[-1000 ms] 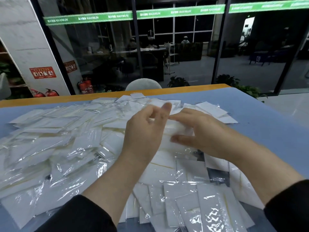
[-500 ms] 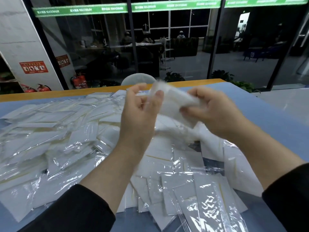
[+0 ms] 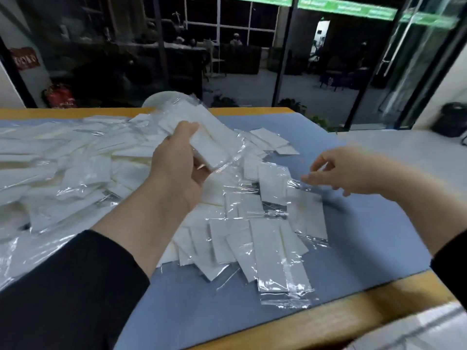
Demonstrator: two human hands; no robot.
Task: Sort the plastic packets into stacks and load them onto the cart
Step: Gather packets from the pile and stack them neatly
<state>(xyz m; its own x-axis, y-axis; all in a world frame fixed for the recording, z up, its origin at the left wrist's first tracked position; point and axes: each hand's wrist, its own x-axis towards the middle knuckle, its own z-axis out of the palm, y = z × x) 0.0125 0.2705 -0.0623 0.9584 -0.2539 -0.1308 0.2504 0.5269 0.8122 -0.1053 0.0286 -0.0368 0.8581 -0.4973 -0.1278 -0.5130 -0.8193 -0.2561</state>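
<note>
Dozens of plastic packets (image 3: 75, 173) lie scattered over the blue-covered table (image 3: 316, 137), which is the largest thing in view and carries the whole job; its wooden edge shows along the far side and the near right corner. The packets spread in a loose heap from the far left across to the middle, overlapping at every angle, so almost nothing looks sorted yet, and I judge the task to be at an early stage. No cart is visible. A smaller fan of packets (image 3: 265, 248) lies nearer the person, roughly aligned side by side, perhaps the start of a stack, though I cannot tell for sure. Above the heap, the left hand (image 3: 177, 162) is raised with its fingers and thumb curled round a small bundle of packets (image 3: 207, 137), held clear of the table, probably so that more can be squared up against it. The right hand (image 3: 346, 173) hovers low over the right edge of the heap, thumb and fingers loosely apart and holding nothing; it is blurred, so whether a fingertip touches the film below is unclear. Its position suggests a reach for 1 more loose packet (image 3: 273, 183) to add to the bundle. Both forearms come out of dark sleeves (image 3: 75, 286).
</note>
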